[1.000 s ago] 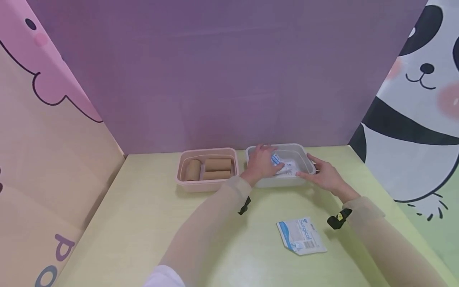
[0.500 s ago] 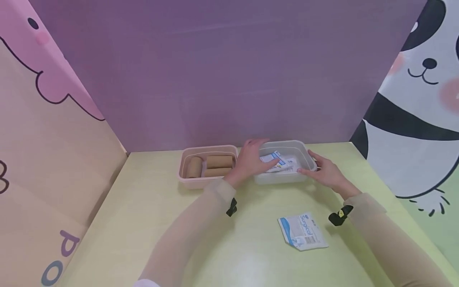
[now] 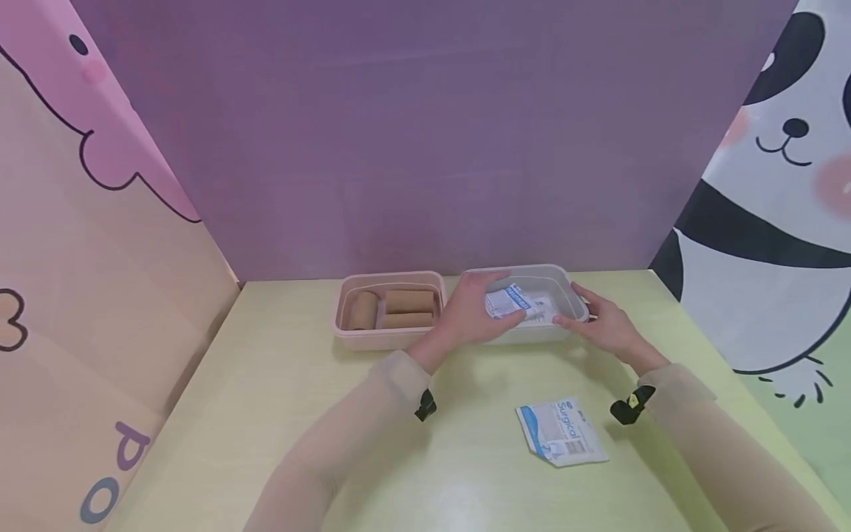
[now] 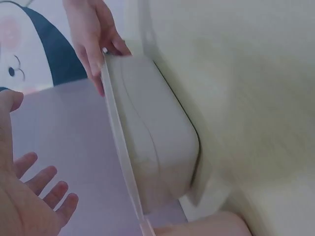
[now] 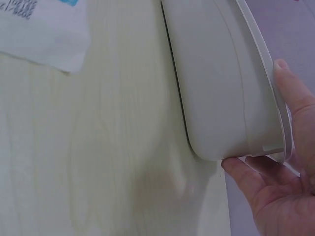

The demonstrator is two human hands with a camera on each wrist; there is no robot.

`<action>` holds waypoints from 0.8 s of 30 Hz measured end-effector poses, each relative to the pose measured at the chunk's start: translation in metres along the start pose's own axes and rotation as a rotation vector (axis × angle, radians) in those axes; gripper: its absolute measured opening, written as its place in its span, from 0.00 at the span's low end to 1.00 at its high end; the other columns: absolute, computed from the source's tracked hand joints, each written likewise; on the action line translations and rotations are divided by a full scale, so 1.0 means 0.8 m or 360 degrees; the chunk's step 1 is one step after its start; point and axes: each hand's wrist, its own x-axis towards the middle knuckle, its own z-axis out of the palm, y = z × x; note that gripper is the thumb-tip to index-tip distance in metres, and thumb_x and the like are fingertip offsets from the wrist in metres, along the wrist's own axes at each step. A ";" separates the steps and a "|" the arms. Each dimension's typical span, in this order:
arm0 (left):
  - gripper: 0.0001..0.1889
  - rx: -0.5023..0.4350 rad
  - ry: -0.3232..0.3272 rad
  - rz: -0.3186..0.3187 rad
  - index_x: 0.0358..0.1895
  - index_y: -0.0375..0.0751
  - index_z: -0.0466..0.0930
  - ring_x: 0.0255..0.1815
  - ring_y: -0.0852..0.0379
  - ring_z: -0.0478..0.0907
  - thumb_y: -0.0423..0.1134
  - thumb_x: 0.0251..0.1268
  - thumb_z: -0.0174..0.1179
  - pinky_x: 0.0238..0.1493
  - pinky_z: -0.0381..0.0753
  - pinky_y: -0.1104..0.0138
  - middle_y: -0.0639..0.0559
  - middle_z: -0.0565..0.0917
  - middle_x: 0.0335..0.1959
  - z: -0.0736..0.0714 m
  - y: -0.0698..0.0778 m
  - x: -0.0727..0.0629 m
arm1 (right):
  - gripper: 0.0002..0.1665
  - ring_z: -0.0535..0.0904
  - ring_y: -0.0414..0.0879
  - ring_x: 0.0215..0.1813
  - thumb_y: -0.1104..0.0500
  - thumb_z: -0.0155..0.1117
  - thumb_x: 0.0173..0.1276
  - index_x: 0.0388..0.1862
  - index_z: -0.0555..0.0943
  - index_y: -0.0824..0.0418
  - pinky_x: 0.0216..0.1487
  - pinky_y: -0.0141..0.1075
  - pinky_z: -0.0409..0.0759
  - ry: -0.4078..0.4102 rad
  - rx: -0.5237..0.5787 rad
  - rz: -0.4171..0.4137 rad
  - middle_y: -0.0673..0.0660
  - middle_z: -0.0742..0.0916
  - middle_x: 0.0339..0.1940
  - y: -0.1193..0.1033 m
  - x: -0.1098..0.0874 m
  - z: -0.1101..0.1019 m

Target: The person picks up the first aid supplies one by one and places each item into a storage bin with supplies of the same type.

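Observation:
A white plastic bin stands at the back of the table with small blue-and-white packets lying inside. My left hand is over the bin's left end, covering it in the head view. Spread fingers in the left wrist view have nothing between them. My right hand grips the bin's right end, thumb at the rim and other fingers against the end wall. Nearer to me, a flat white-and-blue packet printed "Surgical" lies on the table.
Left of the white bin, close beside it, a pink bin holds several brown rolls. Behind both rises a purple panel. Printed side panels flank the pale yellow table.
My left hand has moved left from over the packets to the bin's left end, its fingers now off them. The upper packet lies flatter. My right hand has kept its grip on the bin.

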 end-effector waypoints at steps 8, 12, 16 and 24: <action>0.38 -0.0007 -0.0082 0.0054 0.77 0.51 0.74 0.75 0.52 0.75 0.61 0.66 0.70 0.77 0.74 0.53 0.53 0.81 0.73 0.000 0.028 -0.017 | 0.65 0.69 0.75 0.77 0.33 0.69 0.72 0.90 0.45 0.58 0.70 0.66 0.76 -0.0029 -0.0038 0.0005 0.77 0.68 0.81 -0.004 0.001 -0.001; 0.39 -0.0025 -0.0121 0.0041 0.77 0.54 0.73 0.77 0.51 0.73 0.61 0.65 0.70 0.76 0.76 0.54 0.54 0.80 0.74 -0.005 0.043 -0.027 | 0.65 0.70 0.75 0.77 0.33 0.69 0.72 0.90 0.45 0.59 0.69 0.67 0.77 -0.0031 -0.0043 -0.0002 0.77 0.69 0.81 -0.004 0.000 -0.001; 0.39 -0.0061 -0.0145 0.0085 0.78 0.55 0.73 0.76 0.50 0.73 0.62 0.65 0.70 0.75 0.76 0.53 0.53 0.80 0.74 -0.007 0.053 -0.035 | 0.65 0.71 0.74 0.76 0.33 0.69 0.72 0.90 0.45 0.59 0.69 0.66 0.78 -0.0025 -0.0047 -0.0006 0.78 0.69 0.80 -0.004 -0.002 -0.001; 0.41 -0.0077 -0.0148 0.0111 0.78 0.57 0.72 0.76 0.52 0.75 0.65 0.62 0.70 0.77 0.75 0.54 0.57 0.80 0.74 0.000 0.061 -0.047 | 0.65 0.70 0.74 0.78 0.32 0.70 0.71 0.90 0.45 0.58 0.71 0.68 0.76 -0.0014 -0.0060 -0.0005 0.76 0.69 0.81 -0.005 -0.001 -0.002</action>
